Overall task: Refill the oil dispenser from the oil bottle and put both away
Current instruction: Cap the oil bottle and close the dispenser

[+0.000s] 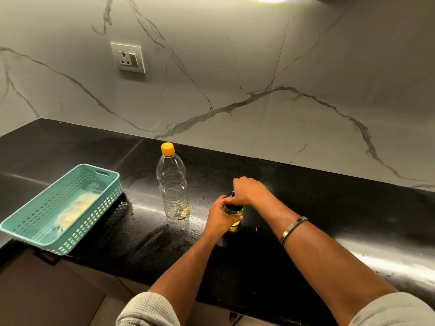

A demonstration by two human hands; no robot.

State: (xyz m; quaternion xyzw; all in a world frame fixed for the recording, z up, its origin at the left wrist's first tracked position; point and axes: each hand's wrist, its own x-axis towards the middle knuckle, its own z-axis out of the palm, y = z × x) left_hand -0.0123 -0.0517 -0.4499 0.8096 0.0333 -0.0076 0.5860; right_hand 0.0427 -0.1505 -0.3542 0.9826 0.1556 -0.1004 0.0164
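On the black tabletop (pixel 306 196), lower centre, left hand (pixel 220 218) grips the oil-filled glass dispenser (pixel 233 214); right hand (pixel 247 191) clasps its black cap (probably tightening); next, storing it and the nearly empty clear plastic oil bottle (pixel 173 184).

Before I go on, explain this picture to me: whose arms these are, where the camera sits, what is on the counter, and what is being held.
There is no machine here. The arms are a person's, seen from a camera worn on the head, looking forward and down. The left hand grips a small oil dispenser full of yellow oil, and the right hand grips its dark top. On the black counter stands a clear oil bottle with an orange cap, almost empty. Left of it lies a teal basket. A socket sits on the marble wall.
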